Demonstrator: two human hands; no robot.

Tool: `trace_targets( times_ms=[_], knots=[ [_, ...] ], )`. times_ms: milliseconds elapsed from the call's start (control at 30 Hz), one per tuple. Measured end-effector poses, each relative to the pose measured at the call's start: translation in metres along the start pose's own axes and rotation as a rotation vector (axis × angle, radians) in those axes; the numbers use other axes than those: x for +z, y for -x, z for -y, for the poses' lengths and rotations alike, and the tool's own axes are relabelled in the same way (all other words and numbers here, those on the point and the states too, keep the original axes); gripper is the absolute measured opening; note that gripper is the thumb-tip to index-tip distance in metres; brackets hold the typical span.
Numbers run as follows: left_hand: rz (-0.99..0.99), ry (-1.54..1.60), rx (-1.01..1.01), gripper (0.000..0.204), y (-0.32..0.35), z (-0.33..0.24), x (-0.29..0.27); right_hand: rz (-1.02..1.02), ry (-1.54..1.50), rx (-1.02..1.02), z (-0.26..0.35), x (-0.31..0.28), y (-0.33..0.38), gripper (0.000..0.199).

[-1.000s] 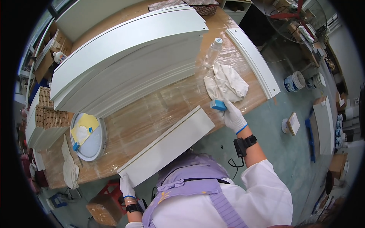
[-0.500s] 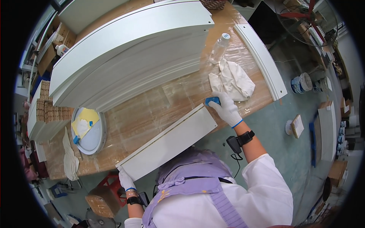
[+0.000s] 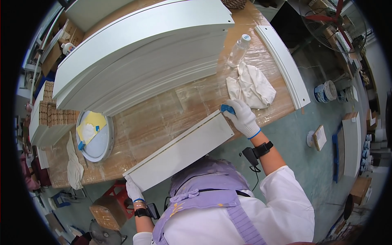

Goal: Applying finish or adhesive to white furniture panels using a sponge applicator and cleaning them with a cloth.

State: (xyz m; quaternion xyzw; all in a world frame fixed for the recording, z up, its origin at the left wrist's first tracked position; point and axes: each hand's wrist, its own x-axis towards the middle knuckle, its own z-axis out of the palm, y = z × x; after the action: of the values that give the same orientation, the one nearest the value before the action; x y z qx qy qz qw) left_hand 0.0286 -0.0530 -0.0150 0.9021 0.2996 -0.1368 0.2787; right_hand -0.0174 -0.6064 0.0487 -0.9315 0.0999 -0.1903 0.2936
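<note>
A long white board (image 3: pixel 179 153) with a dark groove along its far edge lies slantwise at the table's near edge, against my apron. My gloved left hand (image 3: pixel 133 189) grips its left end. In my gloved right hand (image 3: pixel 244 118) is a small blue block (image 3: pixel 227 109), held against the far corner of the board's right end. Just beyond that hand lies a crumpled white cloth (image 3: pixel 256 87), and a clear plastic bottle (image 3: pixel 238 51) stands behind the cloth.
A tall stack of white boards (image 3: pixel 143 61) fills the table's far side. On the left a round white lid (image 3: pixel 104 149) carries a yellow sheet, white paste and blue pieces. Another cloth (image 3: pixel 74 169) hangs over the front edge. One white panel (image 3: pixel 283 67) lies along the right edge.
The blue block has tilted slightly in my right hand at the board's end. My left hand keeps its hold, and the whole view has shifted a little.
</note>
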Motion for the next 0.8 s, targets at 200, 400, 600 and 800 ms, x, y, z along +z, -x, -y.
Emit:
trace_targets(
  times_ms=[200,400,600,800],
  knots=[
    [-0.023,0.008,0.048,0.092,-0.008,0.014,0.004,0.033,0.112,-0.043,0.007,-0.004,-0.002,0.038],
    [-0.036,0.03,0.052,0.086,-0.006,0.014,0.003,-0.009,0.121,-0.164,0.012,-0.001,-0.001,0.038],
    [-0.04,0.057,0.058,0.084,-0.005,0.011,0.003,0.021,0.225,-0.17,0.014,-0.001,0.0,0.04],
    [-0.044,0.055,0.042,0.085,-0.006,0.014,0.004,0.079,0.254,-0.14,0.023,-0.006,-0.005,0.039]
  ],
)
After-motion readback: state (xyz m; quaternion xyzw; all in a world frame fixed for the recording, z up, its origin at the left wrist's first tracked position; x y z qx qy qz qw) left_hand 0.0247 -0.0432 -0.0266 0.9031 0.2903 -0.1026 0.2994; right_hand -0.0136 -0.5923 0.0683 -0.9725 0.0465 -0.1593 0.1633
